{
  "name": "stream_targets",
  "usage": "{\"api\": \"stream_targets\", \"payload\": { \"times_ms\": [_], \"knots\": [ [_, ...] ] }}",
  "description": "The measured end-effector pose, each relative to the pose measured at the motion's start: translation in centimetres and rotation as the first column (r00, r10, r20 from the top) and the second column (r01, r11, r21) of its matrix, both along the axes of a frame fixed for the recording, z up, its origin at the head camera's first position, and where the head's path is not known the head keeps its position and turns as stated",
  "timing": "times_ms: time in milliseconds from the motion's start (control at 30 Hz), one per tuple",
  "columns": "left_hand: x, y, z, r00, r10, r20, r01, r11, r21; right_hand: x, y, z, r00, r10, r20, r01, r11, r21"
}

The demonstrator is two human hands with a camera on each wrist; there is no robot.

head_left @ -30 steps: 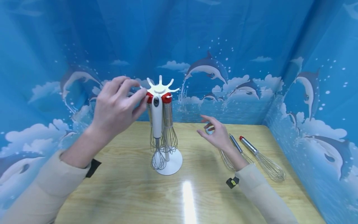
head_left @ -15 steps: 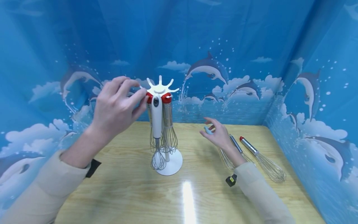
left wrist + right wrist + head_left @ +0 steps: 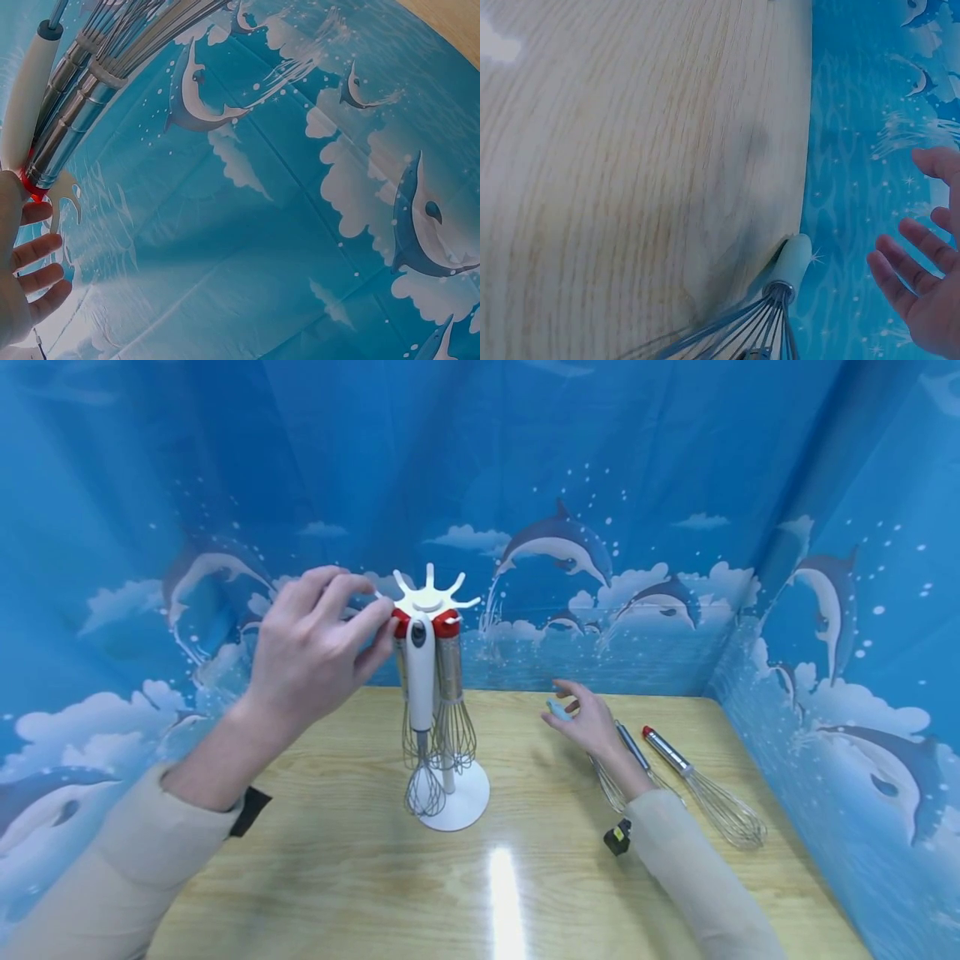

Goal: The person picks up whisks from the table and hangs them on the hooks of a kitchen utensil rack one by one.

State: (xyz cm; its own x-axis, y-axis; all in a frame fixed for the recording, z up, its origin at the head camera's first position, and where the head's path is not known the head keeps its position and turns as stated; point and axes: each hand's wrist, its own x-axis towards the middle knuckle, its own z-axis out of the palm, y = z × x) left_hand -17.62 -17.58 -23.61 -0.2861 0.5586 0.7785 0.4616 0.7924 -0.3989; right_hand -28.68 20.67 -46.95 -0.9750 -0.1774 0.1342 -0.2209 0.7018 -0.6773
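My left hand pinches the red end of a metal whisk hanging on a white rotary stand. On the same stand hang a white-handled whisk and another red-ended metal whisk. In the left wrist view, the other fingers spread beside the handle ends. Over the table's right side is my right hand, fingers loosely bent around air. Just beneath it lies a whisk with a light blue handle, which the right wrist view shows apart from the fingers.
Right of my right hand, a dark-handled whisk and a red-ended metal whisk lie on the wooden table. A blue dolphin-print curtain rises along the back and sides. Bare hooks fan out behind the stand's top.
My right hand has moved slightly down and to the right, toward the light blue whisk handle, which now shows more between thumb and fingers. The left hand stays still at the stand.
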Motion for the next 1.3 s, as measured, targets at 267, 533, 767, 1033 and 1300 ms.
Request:
{"api": "stream_targets", "payload": {
  "times_ms": [267,533,767,1033,1300],
  "knots": [
    [0.1,0.0,0.0,1.000,0.003,0.007,-0.003,1.000,-0.002,-1.0,0.5,-0.8,0.998,-0.037,0.056,0.036,0.999,0.023],
    [0.1,-0.1,-0.1,1.000,-0.001,0.012,0.001,1.000,0.003,-1.7,0.8,-1.4,0.995,-0.043,0.089,0.040,0.999,0.035],
    [0.0,0.0,-0.1,1.000,-0.006,0.008,0.006,1.000,0.006,-2.6,1.2,-2.2,0.988,-0.038,0.150,0.029,0.997,0.067],
    [0.0,0.0,-0.1,1.000,-0.010,0.007,0.010,1.000,0.006,-2.8,1.8,-2.9,0.979,-0.046,0.197,0.031,0.996,0.080],
    [0.0,0.0,-0.1,1.000,-0.011,0.012,0.011,1.000,0.011,-2.8,2.1,-3.4,0.977,-0.057,0.207,0.034,0.993,0.113]
  ]
}}
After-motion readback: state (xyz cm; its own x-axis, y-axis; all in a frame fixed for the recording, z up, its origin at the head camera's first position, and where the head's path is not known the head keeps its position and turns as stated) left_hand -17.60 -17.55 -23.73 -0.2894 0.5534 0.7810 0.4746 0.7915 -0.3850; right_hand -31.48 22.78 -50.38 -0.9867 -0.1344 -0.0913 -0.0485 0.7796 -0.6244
